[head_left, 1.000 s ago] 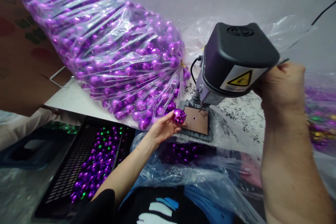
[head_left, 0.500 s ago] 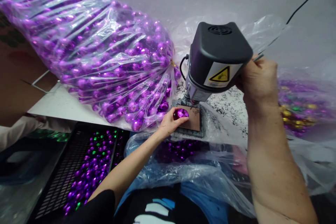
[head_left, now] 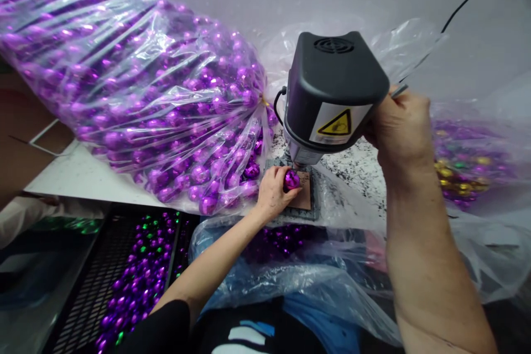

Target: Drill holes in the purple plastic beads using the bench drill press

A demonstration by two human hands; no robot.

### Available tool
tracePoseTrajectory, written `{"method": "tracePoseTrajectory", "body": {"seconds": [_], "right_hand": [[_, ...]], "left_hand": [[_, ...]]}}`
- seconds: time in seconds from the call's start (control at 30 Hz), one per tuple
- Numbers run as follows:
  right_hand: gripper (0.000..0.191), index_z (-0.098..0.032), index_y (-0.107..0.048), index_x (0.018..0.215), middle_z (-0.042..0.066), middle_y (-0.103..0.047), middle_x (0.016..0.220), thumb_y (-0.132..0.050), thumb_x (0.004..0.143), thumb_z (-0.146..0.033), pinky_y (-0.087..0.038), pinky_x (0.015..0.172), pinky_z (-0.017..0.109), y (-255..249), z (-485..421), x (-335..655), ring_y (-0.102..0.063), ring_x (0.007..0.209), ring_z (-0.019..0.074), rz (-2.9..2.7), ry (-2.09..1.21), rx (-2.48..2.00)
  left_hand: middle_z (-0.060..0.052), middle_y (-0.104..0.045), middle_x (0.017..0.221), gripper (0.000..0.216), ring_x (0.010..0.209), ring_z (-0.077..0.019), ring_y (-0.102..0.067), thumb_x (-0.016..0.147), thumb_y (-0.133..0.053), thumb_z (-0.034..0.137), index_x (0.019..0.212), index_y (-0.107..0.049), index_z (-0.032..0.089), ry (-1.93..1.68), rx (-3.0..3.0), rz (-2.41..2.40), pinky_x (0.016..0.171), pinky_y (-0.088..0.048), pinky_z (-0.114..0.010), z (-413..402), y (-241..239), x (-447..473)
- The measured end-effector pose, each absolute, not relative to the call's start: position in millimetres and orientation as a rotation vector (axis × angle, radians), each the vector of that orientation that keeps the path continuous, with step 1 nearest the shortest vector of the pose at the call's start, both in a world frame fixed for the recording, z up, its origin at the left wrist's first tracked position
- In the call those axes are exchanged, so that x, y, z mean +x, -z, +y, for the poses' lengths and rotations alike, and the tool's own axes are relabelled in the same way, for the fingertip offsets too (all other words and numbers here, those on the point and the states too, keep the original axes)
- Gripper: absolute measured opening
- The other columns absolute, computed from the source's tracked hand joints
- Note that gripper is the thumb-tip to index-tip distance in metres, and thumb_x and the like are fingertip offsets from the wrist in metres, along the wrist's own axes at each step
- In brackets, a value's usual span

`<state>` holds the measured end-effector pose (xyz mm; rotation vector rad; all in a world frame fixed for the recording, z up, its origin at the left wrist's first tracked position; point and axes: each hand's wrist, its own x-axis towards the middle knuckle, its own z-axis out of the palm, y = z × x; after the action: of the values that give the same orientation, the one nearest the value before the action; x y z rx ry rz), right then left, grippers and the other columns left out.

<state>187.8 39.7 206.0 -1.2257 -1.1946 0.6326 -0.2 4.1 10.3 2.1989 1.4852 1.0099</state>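
One purple bauble [head_left: 291,178] in hand, at the brown plate [head_left: 305,194] under the bench drill [head_left: 338,83], left half of plate, right below the chuck; contact with the plate hidden. Left grip [head_left: 274,193] closed round it, fingertips and thumb on its sides. Right grip [head_left: 404,127] curled tight on the lever [head_left: 399,90], fingers partly behind the housing. Progress: this piece looks mid-step, positioned but not released; hole made or not, cannot tell, bit hidden. Dark shavings [head_left: 352,163] litter the surface [head_left: 78,177] near the base, so work seems well under way. Lots left by the look of it: big clear bag [head_left: 166,94] packed with purple baubles beside the plate. More pieces in the black crate [head_left: 85,287] at lower left, purple with some green, and a dark purple heap [head_left: 286,240] below the surface edge; finished or waiting, cannot tell, so no done count
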Motion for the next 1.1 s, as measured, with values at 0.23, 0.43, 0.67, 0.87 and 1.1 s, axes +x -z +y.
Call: {"method": "tracePoseTrajectory", "body": {"seconds": [0.23,0.43,0.67,0.87,1.1], "right_hand": [[0.042,-0.015,-0.05,0.064,-0.007,-0.043,0.054,-0.071,0.088,-0.043,-0.034,0.041,0.013,-206.7,37.2,185.2,-0.043,0.044,-0.0004,-1.214,-0.62,-1.167],[0.037,-0.014,-0.058,0.073,-0.007,-0.044,0.055,-0.073,0.087,-0.046,-0.04,0.046,0.016,-202.3,36.8,186.9,-0.045,0.047,0.001,-1.222,-0.578,-1.162],[0.038,-0.015,-0.054,0.068,-0.007,-0.044,0.054,-0.071,0.088,-0.042,-0.038,0.043,0.016,-203.0,37.8,187.9,-0.044,0.044,0.0016,-1.224,-0.577,-1.164],[0.039,-0.015,-0.051,0.067,-0.007,-0.046,0.055,-0.069,0.089,-0.043,-0.036,0.041,0.013,-205.5,38.6,187.5,-0.046,0.043,0.0011,-1.224,-0.636,-1.183],[0.037,-0.016,-0.052,0.07,-0.006,-0.05,0.057,-0.07,0.086,-0.044,-0.033,0.041,0.018,-208.3,38.0,186.6,-0.048,0.045,0.0034,-1.19,-0.657,-1.204]], "left_hand": [[-0.007,-0.064,0.115,0.048,0.116,-0.0291,-0.063,0.083,-0.084,0.034,0.121,-0.059,0.022,-0.863,2.251,1.401,0.114,-0.045,-0.054,12.8,-12.8,-2.7],[-0.009,-0.067,0.121,0.053,0.122,-0.0289,-0.063,0.087,-0.081,0.034,0.13,-0.052,0.02,-0.855,2.277,1.302,0.129,-0.024,-0.061,11.6,-5.5,-1.9],[-0.008,-0.069,0.125,0.058,0.126,-0.029,-0.062,0.085,-0.085,0.041,0.131,-0.055,0.024,-0.818,2.148,1.357,0.129,-0.023,-0.063,6.4,-8.8,6.6],[-0.009,-0.07,0.128,0.059,0.128,-0.0292,-0.061,0.087,-0.083,0.044,0.135,-0.054,0.023,-0.801,2.211,1.368,0.131,-0.017,-0.063,8.8,-6.7,0.4],[-0.011,-0.069,0.128,0.054,0.129,-0.0299,-0.061,0.091,-0.078,0.047,0.132,-0.053,0.021,-0.885,2.255,1.43,0.13,-0.021,-0.062,5.4,3.3,1.0]]}}
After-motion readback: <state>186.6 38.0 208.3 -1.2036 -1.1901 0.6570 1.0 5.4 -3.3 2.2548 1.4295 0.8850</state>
